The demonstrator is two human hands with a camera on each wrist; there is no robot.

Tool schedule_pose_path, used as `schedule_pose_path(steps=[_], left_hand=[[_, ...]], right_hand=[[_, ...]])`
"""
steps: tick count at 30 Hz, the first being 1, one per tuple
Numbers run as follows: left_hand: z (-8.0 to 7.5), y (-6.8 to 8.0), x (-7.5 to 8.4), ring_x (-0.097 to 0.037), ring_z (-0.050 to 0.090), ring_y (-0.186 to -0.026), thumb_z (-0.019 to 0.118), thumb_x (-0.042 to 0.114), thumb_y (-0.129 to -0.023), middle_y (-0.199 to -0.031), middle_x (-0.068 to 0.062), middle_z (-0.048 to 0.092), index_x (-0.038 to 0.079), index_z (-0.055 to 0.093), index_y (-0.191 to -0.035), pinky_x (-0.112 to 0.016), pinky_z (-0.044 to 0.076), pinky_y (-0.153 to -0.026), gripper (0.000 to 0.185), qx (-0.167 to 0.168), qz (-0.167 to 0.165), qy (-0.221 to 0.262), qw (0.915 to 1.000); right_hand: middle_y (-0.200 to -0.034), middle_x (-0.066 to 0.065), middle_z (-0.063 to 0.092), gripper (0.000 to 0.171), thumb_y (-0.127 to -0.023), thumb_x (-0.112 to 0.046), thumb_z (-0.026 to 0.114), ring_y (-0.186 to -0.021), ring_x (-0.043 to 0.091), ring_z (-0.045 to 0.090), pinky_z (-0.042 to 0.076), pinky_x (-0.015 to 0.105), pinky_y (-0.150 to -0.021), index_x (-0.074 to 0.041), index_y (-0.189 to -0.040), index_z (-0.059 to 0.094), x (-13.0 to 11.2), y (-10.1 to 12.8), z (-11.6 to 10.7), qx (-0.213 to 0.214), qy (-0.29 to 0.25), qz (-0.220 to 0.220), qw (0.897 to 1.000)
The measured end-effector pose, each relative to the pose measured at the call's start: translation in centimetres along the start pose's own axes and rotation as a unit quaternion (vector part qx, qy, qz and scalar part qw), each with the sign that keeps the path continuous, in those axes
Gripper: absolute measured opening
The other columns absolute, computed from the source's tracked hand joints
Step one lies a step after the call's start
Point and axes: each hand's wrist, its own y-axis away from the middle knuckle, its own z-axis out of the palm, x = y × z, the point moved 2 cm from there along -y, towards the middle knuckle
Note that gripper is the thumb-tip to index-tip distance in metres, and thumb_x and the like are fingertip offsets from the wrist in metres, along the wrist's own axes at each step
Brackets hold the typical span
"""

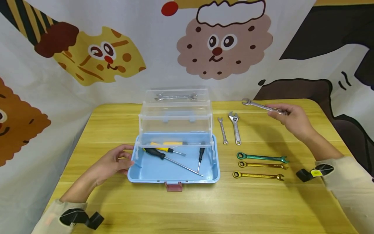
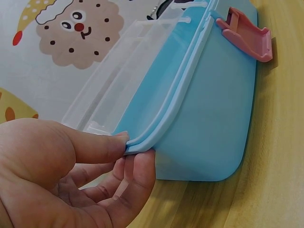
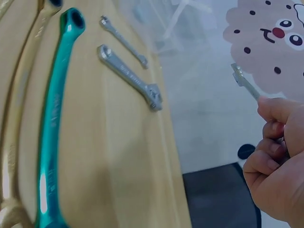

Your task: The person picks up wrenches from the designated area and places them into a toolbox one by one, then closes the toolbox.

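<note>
A wooden table (image 1: 117,201) fills the lower half of the head view, with a cartoon backdrop (image 1: 87,39) across the top. At centre stands a toolbox (image 1: 140,177) with a blue base, a pink latch (image 1: 173,186) at its near edge and clear trays (image 1: 175,113) raised toward the back. Three screwdrivers (image 1: 172,160) lie in the blue base, and a double-ended spanner (image 1: 176,96) lies in the top tray.

The left hand (image 1: 112,162), at lower left, pinches the toolbox's left rim between thumb and fingers (image 2: 137,175). The right hand (image 1: 293,118), at upper right, grips a silver wrench (image 1: 261,106) by one end, held above the table with its open head pointing left.

Right of the toolbox lie an adjustable wrench (image 1: 235,127) and a small spanner (image 1: 222,130). Below them, toward lower right, lie a green wrench (image 1: 262,158) and two gold wrenches (image 1: 258,170), side by side.
</note>
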Motion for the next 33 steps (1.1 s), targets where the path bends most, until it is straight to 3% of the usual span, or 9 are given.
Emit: schedule_pose_path(steps=[5, 8, 12, 23, 33], left_hand=[[0.0, 0.0, 0.0, -0.021, 0.065, -0.084, 0.062, -0.001, -0.099, -0.106, -0.012, 0.054, -0.008, 0.034, -0.147, -0.035, 0.060, -0.071, 0.056, 0.001, 0.001, -0.001, 1.0000], [0.0, 0.1, 0.1, -0.022, 0.065, -0.085, 0.062, -0.001, -0.098, -0.106, -0.013, 0.054, -0.008, 0.035, -0.147, -0.035, 0.060, -0.071, 0.056, 0.003, -0.001, -0.002, 1.0000], [-0.1, 0.1, 0.2, -0.024, 0.065, -0.086, 0.062, 0.000, -0.098, -0.106, -0.014, 0.054, -0.008, 0.036, -0.146, -0.035, 0.060, -0.072, 0.055, 0.003, -0.001, -0.003, 1.0000], [-0.2, 0.1, 0.2, -0.023, 0.065, -0.085, 0.062, 0.000, -0.098, -0.106, -0.015, 0.054, -0.008, 0.036, -0.146, -0.036, 0.060, -0.072, 0.055, -0.001, 0.001, 0.003, 1.0000], [-0.1, 0.1, 0.1, -0.024, 0.065, -0.085, 0.062, 0.000, -0.098, -0.106, -0.015, 0.054, -0.009, 0.035, -0.146, -0.036, 0.060, -0.072, 0.055, 0.000, 0.003, 0.000, 1.0000]], right_hand=[[-0.104, -0.019, 0.066, 0.045, -0.100, -0.039, 0.066, -0.087, 0.012, 0.050, 0.041, 0.025, -0.063, -0.010, -0.134, 0.067, -1.7, -0.4, 0.3, -0.008, -0.001, -0.003, 1.000], [-0.090, -0.009, 0.062, 0.042, -0.099, -0.038, 0.067, -0.070, 0.013, 0.047, 0.037, 0.029, -0.053, -0.013, -0.132, 0.069, -2.8, -0.8, 0.7, -0.015, -0.022, -0.011, 1.000], [-0.071, -0.003, 0.045, 0.035, -0.099, -0.030, 0.068, -0.054, 0.016, 0.033, 0.029, 0.034, -0.045, -0.012, -0.130, 0.070, -3.9, -1.5, 1.3, -0.017, -0.054, -0.027, 0.998], [-0.073, -0.005, 0.043, 0.031, -0.098, -0.026, 0.071, -0.062, 0.016, 0.036, 0.031, 0.032, -0.051, -0.013, -0.126, 0.073, -6.6, -3.0, 2.0, -0.033, -0.091, -0.050, 0.994], [-0.065, -0.003, 0.035, 0.029, -0.098, -0.025, 0.070, -0.054, 0.017, 0.031, 0.029, 0.032, -0.050, -0.013, -0.124, 0.074, -8.9, -4.4, 3.2, -0.054, -0.093, -0.070, 0.992]])
